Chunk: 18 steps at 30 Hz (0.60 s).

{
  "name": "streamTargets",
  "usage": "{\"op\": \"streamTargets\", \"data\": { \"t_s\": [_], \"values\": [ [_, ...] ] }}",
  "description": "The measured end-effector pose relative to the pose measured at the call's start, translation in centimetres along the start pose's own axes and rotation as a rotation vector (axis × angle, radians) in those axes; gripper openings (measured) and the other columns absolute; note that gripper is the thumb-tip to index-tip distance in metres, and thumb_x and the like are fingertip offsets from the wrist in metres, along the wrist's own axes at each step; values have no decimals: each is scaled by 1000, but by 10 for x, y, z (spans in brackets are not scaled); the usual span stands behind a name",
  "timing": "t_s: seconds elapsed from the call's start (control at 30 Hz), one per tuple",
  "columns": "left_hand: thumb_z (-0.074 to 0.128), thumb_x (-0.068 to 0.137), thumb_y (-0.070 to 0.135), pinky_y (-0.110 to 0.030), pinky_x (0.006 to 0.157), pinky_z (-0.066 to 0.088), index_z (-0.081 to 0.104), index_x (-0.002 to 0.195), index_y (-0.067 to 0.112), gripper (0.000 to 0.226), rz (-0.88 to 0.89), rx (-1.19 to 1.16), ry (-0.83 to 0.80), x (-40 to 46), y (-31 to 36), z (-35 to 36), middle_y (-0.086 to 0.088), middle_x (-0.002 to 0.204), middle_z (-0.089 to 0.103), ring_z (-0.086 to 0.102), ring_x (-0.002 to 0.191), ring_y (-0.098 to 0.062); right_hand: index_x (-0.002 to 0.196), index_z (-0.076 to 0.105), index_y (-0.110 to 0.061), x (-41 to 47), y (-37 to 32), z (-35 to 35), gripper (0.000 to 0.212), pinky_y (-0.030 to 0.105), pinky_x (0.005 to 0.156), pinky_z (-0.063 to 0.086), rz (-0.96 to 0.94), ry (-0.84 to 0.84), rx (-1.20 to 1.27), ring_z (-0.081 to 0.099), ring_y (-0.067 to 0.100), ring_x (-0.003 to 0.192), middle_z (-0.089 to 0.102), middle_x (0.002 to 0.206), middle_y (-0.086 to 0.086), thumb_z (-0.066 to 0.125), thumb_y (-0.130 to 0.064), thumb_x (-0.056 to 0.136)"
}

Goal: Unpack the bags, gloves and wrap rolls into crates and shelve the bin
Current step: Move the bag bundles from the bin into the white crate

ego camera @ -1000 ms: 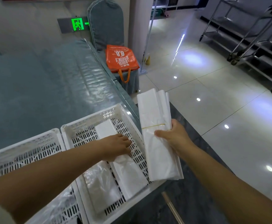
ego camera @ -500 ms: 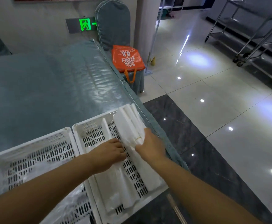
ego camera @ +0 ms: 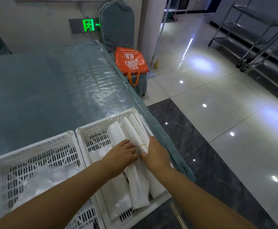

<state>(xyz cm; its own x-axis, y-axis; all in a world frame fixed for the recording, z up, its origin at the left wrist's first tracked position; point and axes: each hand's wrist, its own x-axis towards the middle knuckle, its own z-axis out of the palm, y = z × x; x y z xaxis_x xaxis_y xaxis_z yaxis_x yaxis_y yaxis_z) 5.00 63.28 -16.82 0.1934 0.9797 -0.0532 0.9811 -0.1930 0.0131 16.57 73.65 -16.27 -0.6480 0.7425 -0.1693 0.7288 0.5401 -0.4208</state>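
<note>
Perforated plastic crate (ego camera: 102, 128), glossy tiled floor (ego camera: 217, 100).

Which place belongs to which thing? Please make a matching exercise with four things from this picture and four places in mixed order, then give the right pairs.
Things:
1. orange tote bag
2. green exit sign
3. banded bundle of white plastic bags
4. metal trolley

Places:
A. on the wall
B. in the right white slotted crate
C. on the grey-covered chair
D. on the tiled floor, far right

Pairs: 1-C, 2-A, 3-B, 4-D
</note>
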Motion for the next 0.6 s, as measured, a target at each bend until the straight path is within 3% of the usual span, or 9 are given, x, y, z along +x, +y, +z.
{"op": "streamTargets", "data": {
  "t_s": [0.07, 0.17, 0.33, 0.43, 0.5, 0.6],
  "values": [
    [77, 55, 23, -28, 93, 48, 69, 76, 30, 23, 0, 12, 11, 2, 1, 0, 12, 75, 66, 63, 82, -11, 117, 44, -14, -8, 7, -6, 37, 30, 71, 44, -59, 27, -93, 56, 21, 96, 58, 109, 3, 52, -39, 90],
    [76, 55, 18, -29, 92, 49, 67, 78, 27, 26, -13, 2, 60, 2, 3, 3, 11, 79, 66, 63, 82, -13, 122, 46, -17, -22, 29, -15, 29, 32, 80, 43, -139, 61, -231, 51, 20, 99, 59, 112, 2, 40, -29, 96],
    [76, 46, 11, -31, 90, 50, 66, 85, 19, 41, -63, 0, 97, 5, 4, 5, 5, 83, 67, 63, 80, -16, 124, 49, -14, -24, 41, -15, 31, 19, 64, 34, -175, 96, -210, 43, 11, 75, 53, 103, 4, 41, -26, 96],
    [76, 47, 9, -33, 92, 50, 66, 98, 15, 52, -121, -6, 123, 5, 5, 8, -1, 95, 68, 64, 88, -19, 119, 55, -10, -23, 44, -10, 28, 21, 58, 33, -198, 125, -232, 40, 11, 67, 54, 95, 6, 48, -21, 94],
    [77, 47, 7, -35, 91, 50, 64, 108, 12, 62, -204, -32, 161, 3, 8, 9, -6, 105, 68, 64, 96, -22, 120, 56, -9, -22, 46, -9, 29, 21, 57, 34, -195, 136, -211, 41, 11, 67, 55, 93, 6, 51, -18, 92],
    [79, 53, 4, -37, 94, 47, 54, 125, 5, 76, -436, -141, 195, -2, 16, 12, -16, 124, 60, 61, 109, -28, 126, 49, -13, -21, 46, -9, 34, 17, 64, 37, -177, 151, -152, 43, 9, 76, 54, 107, 6, 50, -21, 93]
  ]
}}
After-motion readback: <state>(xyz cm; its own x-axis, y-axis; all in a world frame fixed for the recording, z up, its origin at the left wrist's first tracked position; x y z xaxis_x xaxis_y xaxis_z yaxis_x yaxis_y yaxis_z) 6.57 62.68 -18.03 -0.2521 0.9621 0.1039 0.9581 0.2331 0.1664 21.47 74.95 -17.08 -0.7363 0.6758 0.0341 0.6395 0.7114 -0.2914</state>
